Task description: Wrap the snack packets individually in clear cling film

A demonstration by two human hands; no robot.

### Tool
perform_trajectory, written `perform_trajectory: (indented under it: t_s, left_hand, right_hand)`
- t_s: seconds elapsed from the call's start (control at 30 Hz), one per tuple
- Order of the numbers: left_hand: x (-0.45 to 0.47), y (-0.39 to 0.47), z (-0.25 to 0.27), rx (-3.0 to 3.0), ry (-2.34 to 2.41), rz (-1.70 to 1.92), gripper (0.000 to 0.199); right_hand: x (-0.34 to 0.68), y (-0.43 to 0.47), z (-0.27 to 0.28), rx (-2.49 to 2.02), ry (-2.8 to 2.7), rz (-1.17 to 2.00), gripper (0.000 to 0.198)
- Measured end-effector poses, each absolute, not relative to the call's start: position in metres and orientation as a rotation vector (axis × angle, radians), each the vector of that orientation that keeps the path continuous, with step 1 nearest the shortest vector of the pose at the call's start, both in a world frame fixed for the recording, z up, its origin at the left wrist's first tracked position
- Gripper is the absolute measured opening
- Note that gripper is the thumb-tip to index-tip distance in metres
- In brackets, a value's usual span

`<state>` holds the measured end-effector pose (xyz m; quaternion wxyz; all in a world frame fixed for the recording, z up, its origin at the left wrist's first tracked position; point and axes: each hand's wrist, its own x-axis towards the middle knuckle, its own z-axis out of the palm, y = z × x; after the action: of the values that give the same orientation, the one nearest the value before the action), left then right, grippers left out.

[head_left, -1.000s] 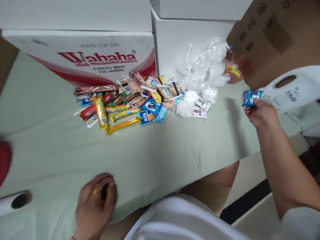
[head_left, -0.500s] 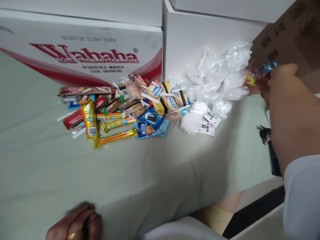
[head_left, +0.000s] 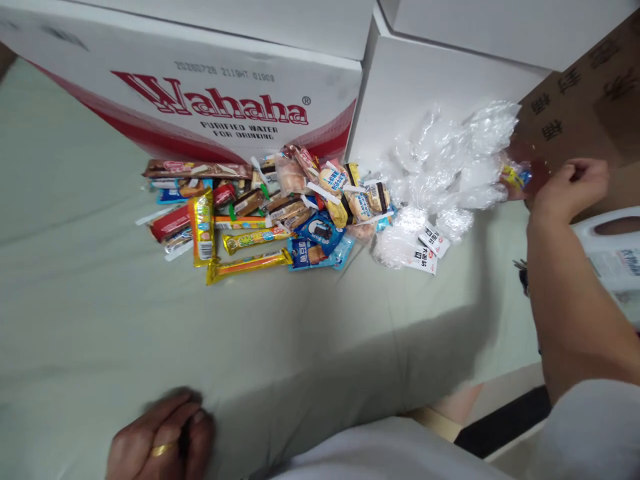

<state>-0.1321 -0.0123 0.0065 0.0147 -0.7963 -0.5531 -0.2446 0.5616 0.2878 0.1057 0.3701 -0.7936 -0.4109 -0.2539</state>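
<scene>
My left hand (head_left: 157, 440), with a gold ring, rests on the cloth at the lower left, fingers curled and nothing visible in them. At the far right my right hand (head_left: 575, 187) hovers with its fingers drawn in, apparently empty. Just left of it lies a small blue-and-yellow wrapped snack (head_left: 516, 176), beside a heap of clear plastic packets (head_left: 445, 160). Two white packets with black print (head_left: 429, 252) lie at the heap's front. Further left is a pile of snacks: yellow-wrapped bars (head_left: 250, 267), a chocolate wafer bar (head_left: 195, 169), cream-coloured biscuit packs (head_left: 336, 180) and blue packets (head_left: 317, 230).
A white Wahaha water carton (head_left: 220, 100) and a plain white box (head_left: 430, 80) stand behind the snacks. A brown carton (head_left: 595, 100) is at the back right. A white handled jug (head_left: 615, 247) and partly hidden keys (head_left: 521, 275) lie by my right arm. Pale green cloth (head_left: 280, 327) covers the surface.
My right hand has let go of the blue-wrapped snack, which now lies at the right end of the plastic heap. The hand has drawn back slightly. My left hand stays on the cloth as the view shifts.
</scene>
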Motion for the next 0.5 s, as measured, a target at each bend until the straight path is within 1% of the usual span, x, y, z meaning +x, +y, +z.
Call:
perform_trajectory:
  t_s: [0.07, 0.1, 0.17, 0.23, 0.33, 0.43, 0.5]
  left_hand:
    - [-0.131, -0.014, 0.006, -2.458, -1.715, -0.741, 0.002]
    - [-0.131, -0.014, 0.006, -2.461, -1.712, -0.730, 0.001]
    - [-0.130, -0.015, 0.007, -2.476, -1.714, -0.716, 0.002]
    - [-0.129, -0.016, 0.008, -2.477, -1.732, -0.728, 0.003]
    - [-0.128, -0.018, 0.010, -2.493, -1.769, -0.781, 0.005]
    - [-0.130, -0.023, 0.012, -2.515, -1.822, -0.871, 0.008]
    - [-0.129, -0.025, 0.014, -2.503, -1.889, -0.974, 0.009]
  right_hand:
    - [0.519, 0.256, 0.098, -1.915, -1.288, -0.594, 0.027]
    - [0.494, 0.242, 0.092, -1.836, -1.520, -0.505, 0.027]
    - [0.445, 0.220, 0.076, -1.743, -2.095, -0.169, 0.026]
    - [0.408, 0.213, 0.061, -1.786, -2.330, 0.036, 0.035]
    - [0.385, 0.217, 0.046, -1.917, -2.157, 0.134, 0.029]
    - [0.386, 0.209, 0.048, -1.859, -1.684, 0.146, 0.015]
    - [0.385, 0.189, 0.056, -1.789, -1.381, 0.211, 0.011]
